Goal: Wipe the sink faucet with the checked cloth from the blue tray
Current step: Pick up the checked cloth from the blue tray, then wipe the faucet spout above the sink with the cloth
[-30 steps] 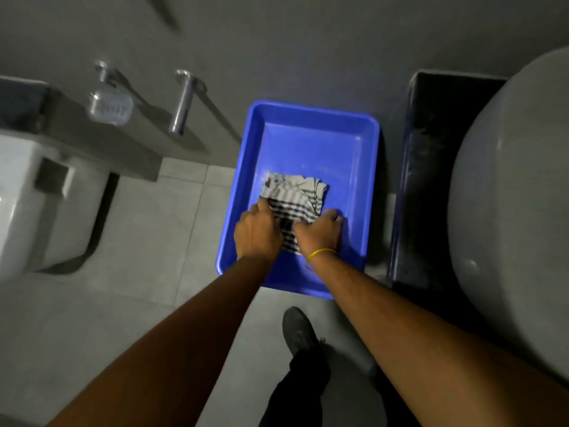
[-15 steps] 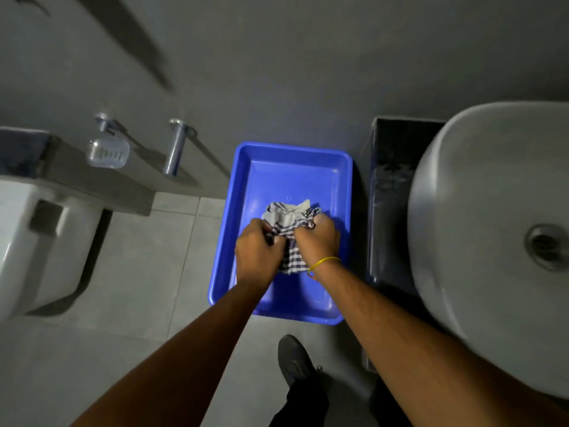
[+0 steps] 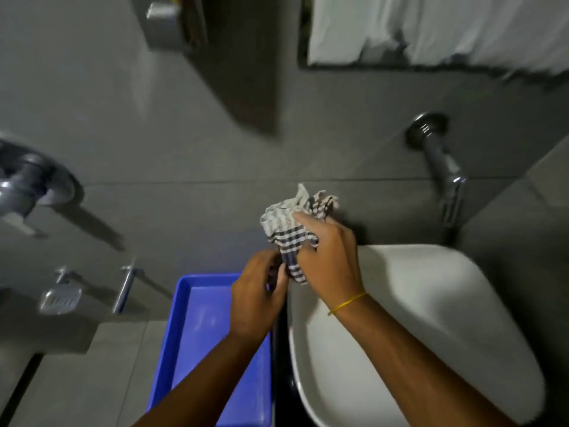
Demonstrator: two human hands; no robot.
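The checked cloth (image 3: 288,229), bunched up, is held in the air by both hands, above the left rim of the white sink (image 3: 431,318). My right hand (image 3: 329,260) grips its upper part and my left hand (image 3: 257,298) holds its lower end. The chrome sink faucet (image 3: 443,167) sticks out of the grey wall above the basin, up and to the right of the cloth, apart from it. The blue tray (image 3: 184,334) lies on the floor below my left forearm with nothing in it.
A chrome soap dish (image 3: 60,298) and a metal bar (image 3: 124,286) are fixed low on the wall at left. A chrome wall valve (image 3: 27,183) is at the far left. White fabric (image 3: 431,29) hangs at the top right. Grey floor tiles lie left of the tray.
Both hands have lifted the checked cloth out of the blue tray and carried it up and right toward the sink. The view has tilted up, bringing the faucet into sight.
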